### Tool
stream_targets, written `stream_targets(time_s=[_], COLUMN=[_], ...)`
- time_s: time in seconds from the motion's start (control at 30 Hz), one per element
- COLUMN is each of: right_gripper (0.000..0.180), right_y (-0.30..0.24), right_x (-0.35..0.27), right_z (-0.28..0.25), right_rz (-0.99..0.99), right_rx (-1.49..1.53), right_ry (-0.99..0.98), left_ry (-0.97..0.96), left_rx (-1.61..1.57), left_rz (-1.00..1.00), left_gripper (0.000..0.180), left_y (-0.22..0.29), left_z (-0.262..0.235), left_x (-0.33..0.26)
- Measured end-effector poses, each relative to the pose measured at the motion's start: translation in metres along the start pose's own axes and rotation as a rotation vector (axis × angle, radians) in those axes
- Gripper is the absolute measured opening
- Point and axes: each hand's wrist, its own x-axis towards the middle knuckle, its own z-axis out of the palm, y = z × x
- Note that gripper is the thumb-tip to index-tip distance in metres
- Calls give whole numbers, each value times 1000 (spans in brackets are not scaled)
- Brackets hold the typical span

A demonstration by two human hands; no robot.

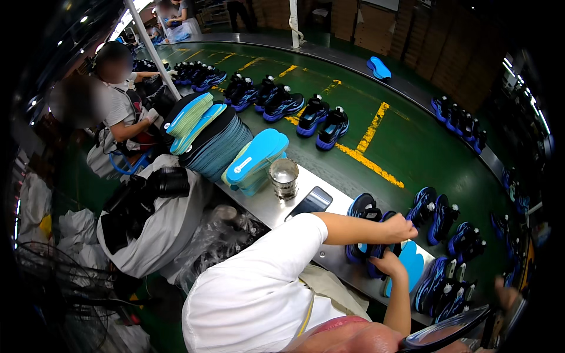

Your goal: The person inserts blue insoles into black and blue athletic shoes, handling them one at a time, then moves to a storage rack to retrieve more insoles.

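My left hand (400, 228) is closed in a fist above a black and blue sports shoe (375, 267) on the metal bench. Whatever its fingers hold is hidden. Below the left forearm, my right hand (388, 264) curls round the lower part of that shoe, which the forearm partly covers. A second black and blue shoe (357, 207) stands just left of it. Flat blue insoles (410, 267) lie on the bench right beside my right wrist.
On the bench (265, 206) stand stacked blue insoles (257, 157), a clear cup (284, 178) and a phone (312, 201). Shoes (332, 129) line the green conveyor (329, 176) beyond. Left are a white sack (150, 235) of black items and a seated co-worker (126, 106).
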Motion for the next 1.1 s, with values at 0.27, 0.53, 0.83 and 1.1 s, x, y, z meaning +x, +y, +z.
stream_targets(time_s=[0.27, 0.53, 0.83, 1.1], right_gripper=[68, 53, 42, 28], right_y=[-9, -11, -27, -34], right_x=[-13, -14, 27, 67], right_z=[-2, 19, 15, -4], right_rz=[-26, -94, 62, -103], right_rx=[-28, -36, -125, 14], right_ry=[89, 416, 357, 458], left_ry=[-506, -210, -400, 118], left_rx=[-366, 52, -507, -788], left_rz=[-42, -130, -302, -919], left_gripper=[28, 55, 26, 14], left_y=[-29, -60, -90, -128], left_z=[-11, -29, -29, -121], left_x=[15, -72, -58, -124])
